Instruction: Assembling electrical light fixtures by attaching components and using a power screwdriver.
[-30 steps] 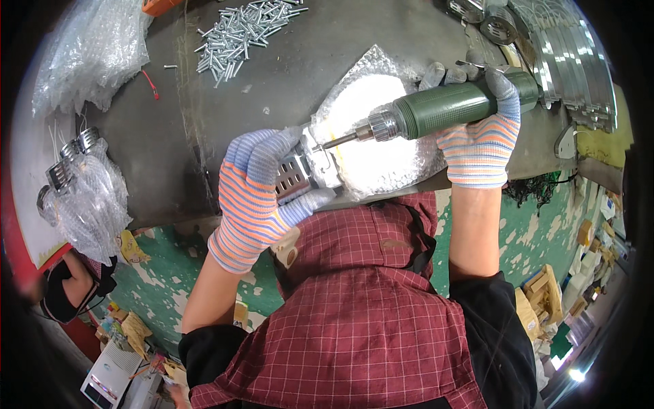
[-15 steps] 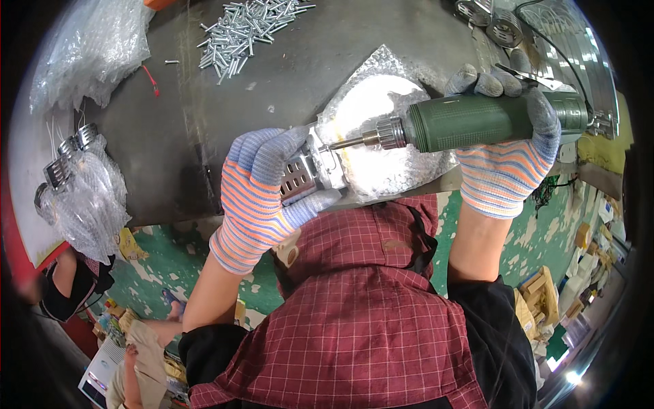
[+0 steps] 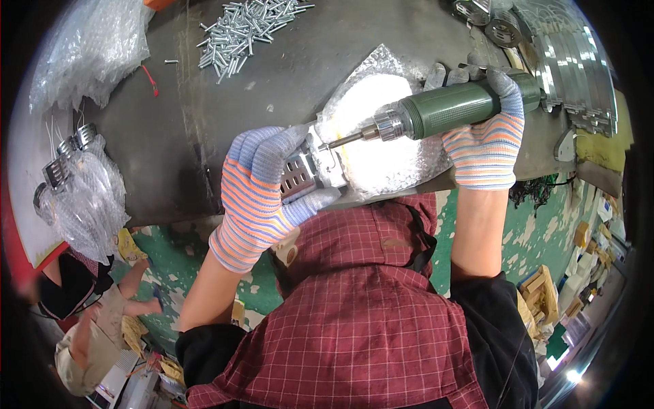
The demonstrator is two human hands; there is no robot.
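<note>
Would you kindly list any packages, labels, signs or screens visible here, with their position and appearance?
Bubble wrap: clear crumpled sheet, upper left of the table.
Plastic bags: clear, holding metal clips, left table edge.
Foil bag: silvery with a white middle, lying flat under the drill.
No labels, signs or screens can be made out.

A worker wears striped knit gloves, banded orange, blue and white with grey-blue fingertips, on the left hand (image 3: 262, 194) and right hand (image 3: 485, 146); below the gloves, a red checked apron (image 3: 354, 320) covers black short sleeves.
</note>
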